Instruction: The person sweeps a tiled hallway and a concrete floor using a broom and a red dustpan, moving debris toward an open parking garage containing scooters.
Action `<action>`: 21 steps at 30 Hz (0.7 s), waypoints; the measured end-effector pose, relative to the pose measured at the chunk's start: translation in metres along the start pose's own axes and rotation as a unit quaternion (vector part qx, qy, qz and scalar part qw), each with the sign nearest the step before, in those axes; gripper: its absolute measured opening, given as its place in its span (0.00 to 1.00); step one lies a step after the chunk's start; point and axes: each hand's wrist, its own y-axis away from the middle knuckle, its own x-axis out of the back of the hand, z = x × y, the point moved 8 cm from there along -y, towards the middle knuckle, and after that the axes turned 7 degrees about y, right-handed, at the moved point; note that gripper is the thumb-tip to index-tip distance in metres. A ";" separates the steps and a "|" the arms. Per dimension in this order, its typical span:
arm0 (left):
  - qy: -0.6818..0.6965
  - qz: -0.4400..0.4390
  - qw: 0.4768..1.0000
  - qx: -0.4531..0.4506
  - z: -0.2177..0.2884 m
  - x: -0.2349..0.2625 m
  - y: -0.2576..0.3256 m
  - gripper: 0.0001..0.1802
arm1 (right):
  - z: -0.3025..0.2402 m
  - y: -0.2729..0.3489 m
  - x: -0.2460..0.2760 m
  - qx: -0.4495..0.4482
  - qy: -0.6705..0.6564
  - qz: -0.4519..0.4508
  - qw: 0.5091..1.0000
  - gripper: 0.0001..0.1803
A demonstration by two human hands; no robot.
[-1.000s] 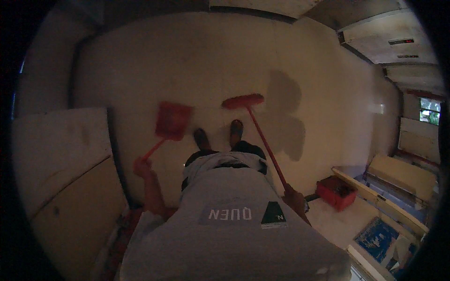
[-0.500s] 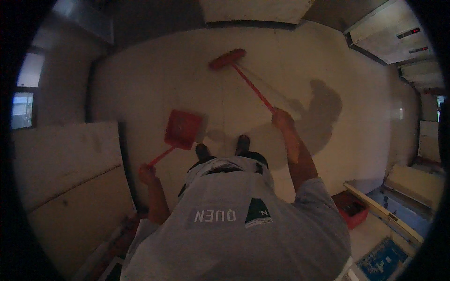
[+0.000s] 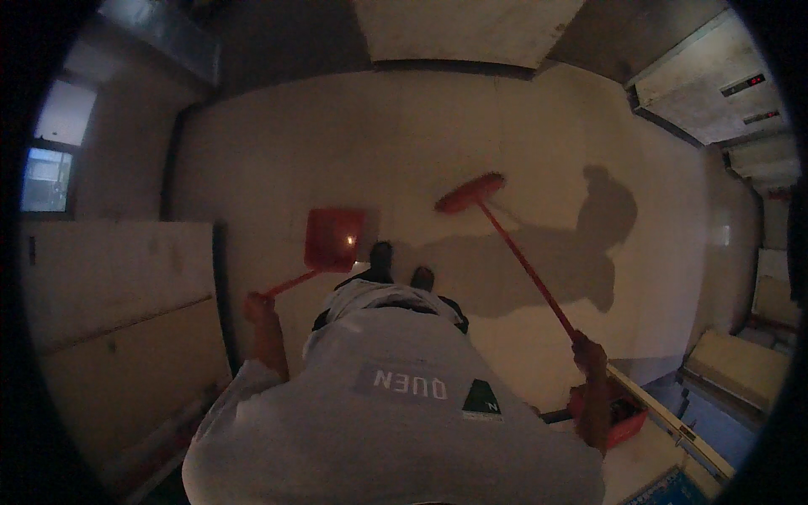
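My left hand (image 3: pixel 261 307) is closed around the handle end of a red dustpan (image 3: pixel 333 240), whose pan sits at floor level to the left of my feet. A small bright glint shows on the pan. My right hand (image 3: pixel 587 352) grips the end of the long red handle of a broom (image 3: pixel 471 194). The broom's wide red head rests on the pale floor ahead of my feet, to the right of the dustpan. Its handle slants back toward me on the right.
Pale floor (image 3: pixel 353 135) spreads ahead, with my shadow (image 3: pixel 539 265) on the right. Large pale cabinets (image 3: pixel 471 29) stand at the far side and right. A pale panel (image 3: pixel 126 286) is on the left. A red crate (image 3: pixel 623 425) sits near my right arm.
The broom head has come nearer and to the right across the floor. My right hand has drawn back toward my right side. The dustpan has barely shifted.
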 end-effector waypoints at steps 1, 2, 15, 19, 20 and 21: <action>-0.163 -0.036 0.986 -0.011 0.020 -0.006 0.001 0.18 | 0.014 0.013 -0.007 -0.014 0.000 -0.013 1.000 0.24; -0.154 -0.016 0.987 -0.033 0.014 -0.001 0.000 0.20 | 0.023 0.026 -0.019 -0.019 -0.005 -0.027 0.999 0.25; 0.010 0.014 0.997 0.069 0.004 -0.011 -0.041 0.14 | -0.053 -0.128 0.169 0.106 -0.008 0.081 0.991 0.24; -0.169 -0.007 0.979 0.115 0.086 -0.008 -0.041 0.07 | -0.116 -0.186 0.318 0.153 0.094 0.047 0.983 0.25; -0.170 0.011 0.981 0.098 0.083 -0.006 -0.040 0.07 | -0.122 -0.208 0.342 0.167 0.109 0.050 0.979 0.25; -0.168 0.028 0.982 0.078 0.082 -0.007 -0.042 0.07 | -0.123 -0.231 0.364 0.179 0.125 0.052 0.974 0.25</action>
